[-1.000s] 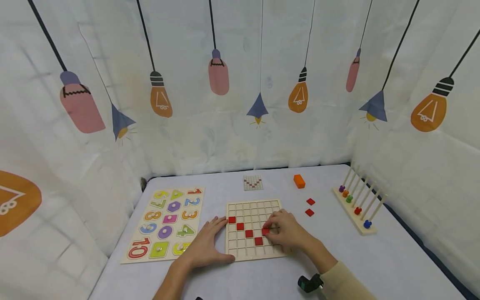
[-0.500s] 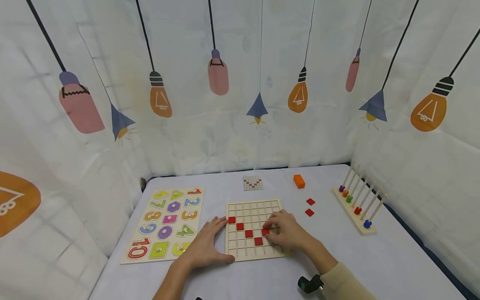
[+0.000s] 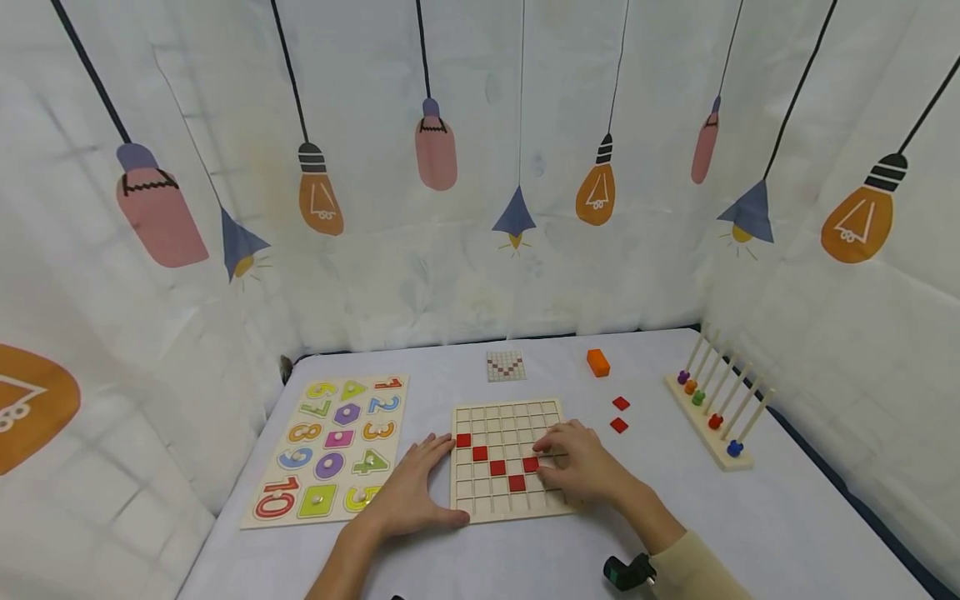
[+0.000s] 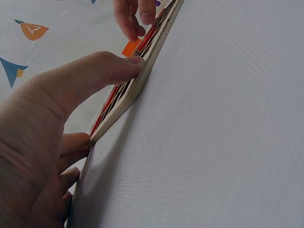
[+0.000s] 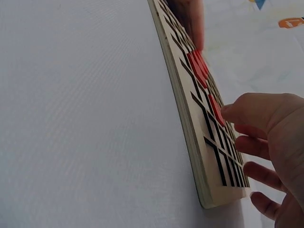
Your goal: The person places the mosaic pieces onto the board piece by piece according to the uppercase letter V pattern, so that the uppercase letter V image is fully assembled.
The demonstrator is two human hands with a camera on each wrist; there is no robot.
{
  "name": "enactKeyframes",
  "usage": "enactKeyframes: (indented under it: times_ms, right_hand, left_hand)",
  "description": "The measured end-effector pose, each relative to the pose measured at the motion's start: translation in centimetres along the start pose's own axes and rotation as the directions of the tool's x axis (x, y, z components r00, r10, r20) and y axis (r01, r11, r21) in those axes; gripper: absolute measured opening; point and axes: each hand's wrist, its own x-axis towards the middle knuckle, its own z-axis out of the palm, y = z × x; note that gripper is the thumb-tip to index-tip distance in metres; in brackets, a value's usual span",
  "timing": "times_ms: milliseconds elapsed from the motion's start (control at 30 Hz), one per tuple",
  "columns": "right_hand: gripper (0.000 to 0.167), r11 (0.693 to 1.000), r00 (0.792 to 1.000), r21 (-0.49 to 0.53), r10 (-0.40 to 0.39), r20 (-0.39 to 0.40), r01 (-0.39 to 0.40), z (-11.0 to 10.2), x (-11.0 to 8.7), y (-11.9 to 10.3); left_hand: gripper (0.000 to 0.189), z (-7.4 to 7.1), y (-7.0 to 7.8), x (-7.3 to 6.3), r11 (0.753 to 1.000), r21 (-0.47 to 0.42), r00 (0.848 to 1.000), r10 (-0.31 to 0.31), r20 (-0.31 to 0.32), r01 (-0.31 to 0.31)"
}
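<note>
In the head view a wooden grid board [image 3: 491, 505] lies mid-table, with several red square tiles [image 3: 498, 468] forming a V in its cells. My left hand [image 3: 405, 497] rests along its left side, thumb at the near-left corner, fingers spread and fairly straight. The left wrist view has that thumb [image 4: 121, 66] on the board's edge. Over the right part of the grid is my right hand [image 3: 583, 462], fingers loosely bent beside the rightmost tile [image 3: 531, 465]. In the right wrist view the thumb tip [image 5: 229, 113] is close to that tile; contact is unclear.
Two loose red tiles [image 3: 620, 403] lie right of the board, with an orange block [image 3: 598, 362] behind. A small pattern card [image 3: 506, 366] stays at the back. A number puzzle board [image 3: 251, 518] is left; a peg rack [image 3: 708, 432] with colored beads stands right.
My right hand has loosened its pinch on the rightmost red tile and drawn slightly to the right, leaving the tile in its cell. The left hand keeps its place.
</note>
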Motion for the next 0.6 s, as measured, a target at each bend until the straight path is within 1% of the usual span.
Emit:
enactKeyframes:
  times_ms: [133,233,333,433,600]
  right_hand:
    - [0.029,1.000,0.999,-0.007,0.029,-0.032,-0.029,-0.7,-0.3,0.6]
    - [0.029,0.999,0.997,0.012,0.045,-0.059,-0.045,-1.6,-0.7,1.1]
    - [0.030,0.996,0.994,0.031,0.084,-0.074,-0.082,-2.4,-1.1,1.8]
    - [0.030,0.994,0.991,0.013,0.105,-0.086,-0.104,-3.2,-1.4,2.7]
    - [0.031,0.993,0.987,-0.030,0.114,-0.113,-0.118,-4.0,-1.7,4.1]
  left_hand:
    - [0.127,0.0,-0.1,0.0,1.000,-0.002,1.000,0.007,-0.006,-0.007]
    - [0.127,0.0,-0.1,0.0,1.000,-0.004,1.000,0.007,-0.007,-0.007]
    - [0.127,0.1,-0.2,0.0,1.000,0.000,1.000,0.007,-0.006,-0.007]
    - [0.127,0.0,-0.2,0.0,1.000,0.004,1.000,0.009,-0.005,-0.009]
    - [0.127,0.0,-0.2,0.0,1.000,0.009,1.000,0.013,-0.005,-0.013]
